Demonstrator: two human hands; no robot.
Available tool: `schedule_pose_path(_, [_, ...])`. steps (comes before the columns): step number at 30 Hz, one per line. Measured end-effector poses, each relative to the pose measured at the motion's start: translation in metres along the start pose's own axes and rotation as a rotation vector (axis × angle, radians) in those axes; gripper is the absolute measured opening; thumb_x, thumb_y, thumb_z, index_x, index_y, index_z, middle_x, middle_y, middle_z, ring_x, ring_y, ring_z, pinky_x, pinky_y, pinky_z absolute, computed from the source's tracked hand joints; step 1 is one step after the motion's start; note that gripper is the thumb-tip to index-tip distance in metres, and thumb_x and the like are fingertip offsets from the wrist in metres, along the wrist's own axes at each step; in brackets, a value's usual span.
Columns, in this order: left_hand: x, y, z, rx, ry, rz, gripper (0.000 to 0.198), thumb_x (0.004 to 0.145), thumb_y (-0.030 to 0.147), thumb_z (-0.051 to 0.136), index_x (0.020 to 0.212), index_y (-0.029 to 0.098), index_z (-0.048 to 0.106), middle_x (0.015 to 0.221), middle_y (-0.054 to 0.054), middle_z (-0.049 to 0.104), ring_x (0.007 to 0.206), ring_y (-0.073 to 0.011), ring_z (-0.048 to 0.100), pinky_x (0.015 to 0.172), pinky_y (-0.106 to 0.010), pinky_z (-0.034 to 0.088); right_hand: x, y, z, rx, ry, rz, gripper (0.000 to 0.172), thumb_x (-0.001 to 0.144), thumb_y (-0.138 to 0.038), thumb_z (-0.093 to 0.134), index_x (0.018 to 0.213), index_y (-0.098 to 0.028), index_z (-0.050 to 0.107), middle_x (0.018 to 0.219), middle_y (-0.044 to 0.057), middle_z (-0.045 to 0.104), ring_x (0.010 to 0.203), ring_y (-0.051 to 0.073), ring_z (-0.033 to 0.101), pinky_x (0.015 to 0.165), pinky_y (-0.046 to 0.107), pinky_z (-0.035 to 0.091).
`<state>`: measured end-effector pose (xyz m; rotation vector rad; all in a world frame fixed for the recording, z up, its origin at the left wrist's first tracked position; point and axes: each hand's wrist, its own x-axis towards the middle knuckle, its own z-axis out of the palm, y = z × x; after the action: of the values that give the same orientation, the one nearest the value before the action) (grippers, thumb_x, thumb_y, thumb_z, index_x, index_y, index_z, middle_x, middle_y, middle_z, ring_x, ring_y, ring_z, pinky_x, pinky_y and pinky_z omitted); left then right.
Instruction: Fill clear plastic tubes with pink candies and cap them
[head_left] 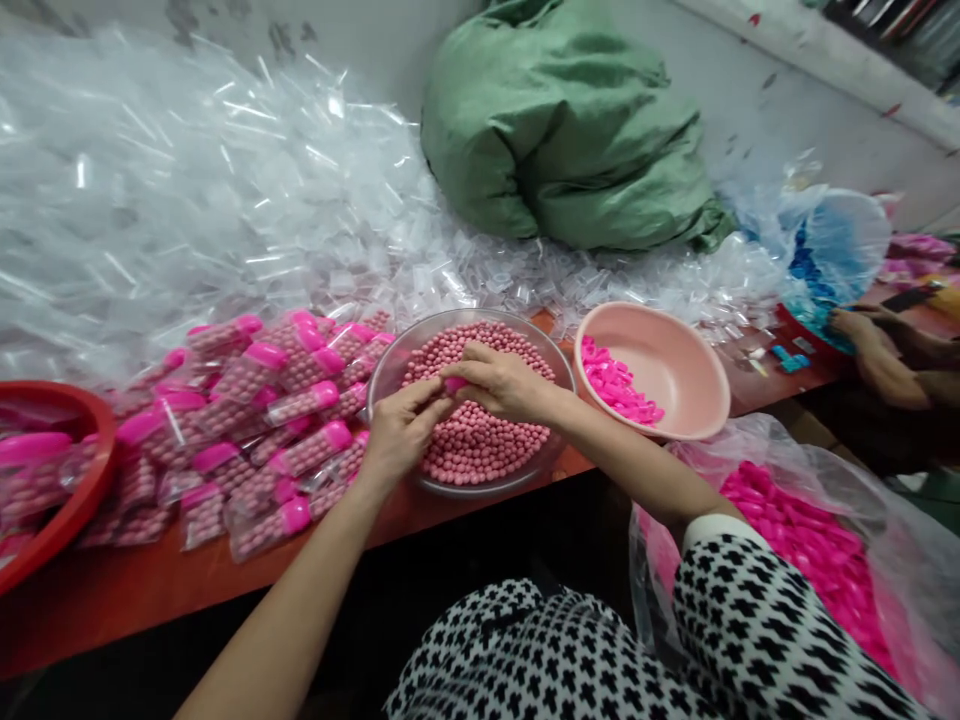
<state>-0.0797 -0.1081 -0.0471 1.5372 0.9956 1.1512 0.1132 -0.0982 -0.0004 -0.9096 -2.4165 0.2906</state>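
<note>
One small bright-pink piece (454, 384), mostly hidden, is pinched between the fingertips (441, 398) of the left hand (401, 430) and right hand (502, 382), fingers closed together on it. Directly beneath the fingers sits a glass bowl (469, 313) of pink balls (472, 450). Right of the fingers, a pale pink basin (675, 350) holds bright-pink caps (615, 380); left of them lie pink-capped bottles (311, 448).

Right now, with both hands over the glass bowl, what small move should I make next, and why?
Probably lift the small pink piece out from over the glass bowl toward the bagged pink-capped tubes: your left hand and right hand pinch it above the pink beads.
</note>
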Motion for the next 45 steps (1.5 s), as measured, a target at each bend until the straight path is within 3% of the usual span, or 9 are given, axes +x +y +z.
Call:
schedule_pose_path(8, [-0.002,-0.003,-0.002,0.131,-0.011,0.045,0.03,0.077,0.043,0.073,0.096,0.021,0.078,0.093,-0.003,0.077,0.089,-0.0259,0.069,0.085,-0.035,0.054,-0.006,-0.006,-0.001,-0.061,-0.079,0.077,0.016,0.102,-0.022,0.049,0.111,-0.018,0.062,0.097,0.007,0.052,0.083,0.019,0.052,0.071,0.03,0.046])
schedule_pose_path(13, [0.0,-0.002,0.001,0.107,0.038,-0.001,0.026,0.075,0.04,0.072,0.092,0.02,0.075,0.084,-0.002,0.072,0.078,-0.0211,0.066,0.075,-0.03,0.055,0.0,-0.004,0.007,-0.123,-0.103,0.073,0.023,0.098,-0.011,0.046,0.115,-0.016,0.061,0.103,0.009,0.056,0.083,0.018,0.052,0.072,0.031,0.046])
schedule_pose_path(18, [0.002,0.004,0.01,-0.102,0.059,-0.026,0.07,0.07,0.039,0.078,0.135,0.022,0.059,0.087,-0.002,0.068,0.076,-0.0186,0.065,0.069,-0.028,0.056,0.007,0.008,-0.003,0.224,0.035,0.188,0.04,0.088,-0.011,0.063,0.128,-0.016,0.057,0.1,0.006,0.066,0.091,0.018,0.063,0.085,0.033,0.051])
schedule_pose_path(21, [0.001,0.007,0.011,-0.1,0.03,-0.036,0.064,0.073,0.037,0.077,0.134,0.025,0.061,0.09,-0.002,0.068,0.075,-0.0173,0.065,0.074,-0.029,0.056,0.008,0.011,-0.009,0.569,0.104,0.329,0.049,0.08,-0.021,0.075,0.125,-0.017,0.055,0.089,0.001,0.068,0.084,0.017,0.067,0.08,0.032,0.055])
schedule_pose_path(26, [0.0,0.012,0.008,-0.387,0.047,-0.127,0.064,0.071,0.038,0.079,0.13,0.025,0.059,0.091,-0.001,0.065,0.076,-0.018,0.067,0.072,-0.032,0.061,-0.009,0.006,-0.01,1.031,0.26,0.47,0.048,0.07,-0.035,0.088,0.11,-0.022,0.063,0.113,0.004,0.07,0.102,0.016,0.069,0.087,0.029,0.059])
schedule_pose_path(28, [0.001,0.011,0.008,-0.461,0.08,-0.134,0.066,0.071,0.039,0.08,0.131,0.026,0.056,0.087,0.0,0.062,0.074,-0.0175,0.068,0.072,-0.033,0.062,-0.019,0.005,-0.006,1.174,0.313,0.57,0.046,0.069,-0.038,0.089,0.107,-0.023,0.066,0.106,0.001,0.072,0.096,0.014,0.07,0.083,0.028,0.06])
schedule_pose_path(32, [0.003,0.007,0.008,-0.428,0.036,-0.087,0.061,0.072,0.036,0.08,0.127,0.025,0.057,0.086,0.001,0.062,0.073,-0.0155,0.066,0.068,-0.03,0.061,-0.025,0.003,0.003,1.344,0.295,0.681,0.041,0.065,-0.042,0.093,0.093,-0.021,0.071,0.082,-0.001,0.072,0.076,0.011,0.068,0.074,0.023,0.059])
schedule_pose_path(36, [0.002,0.001,0.01,-0.31,-0.002,0.032,0.051,0.076,0.03,0.074,0.125,0.022,0.061,0.088,0.0,0.066,0.079,-0.0146,0.064,0.074,-0.026,0.057,-0.013,0.0,0.007,1.401,0.295,0.674,0.043,0.064,-0.053,0.09,0.083,-0.021,0.069,0.08,-0.001,0.07,0.076,0.012,0.066,0.071,0.025,0.06])
schedule_pose_path(45, [-0.002,-0.002,0.011,0.012,0.029,0.209,0.044,0.083,0.019,0.063,0.126,0.024,0.064,0.105,-0.004,0.072,0.1,-0.021,0.068,0.096,-0.037,0.054,0.001,-0.011,0.006,1.665,-0.044,0.875,0.023,0.078,-0.042,0.072,0.091,-0.024,0.066,0.08,-0.001,0.071,0.076,0.018,0.066,0.083,0.041,0.06])
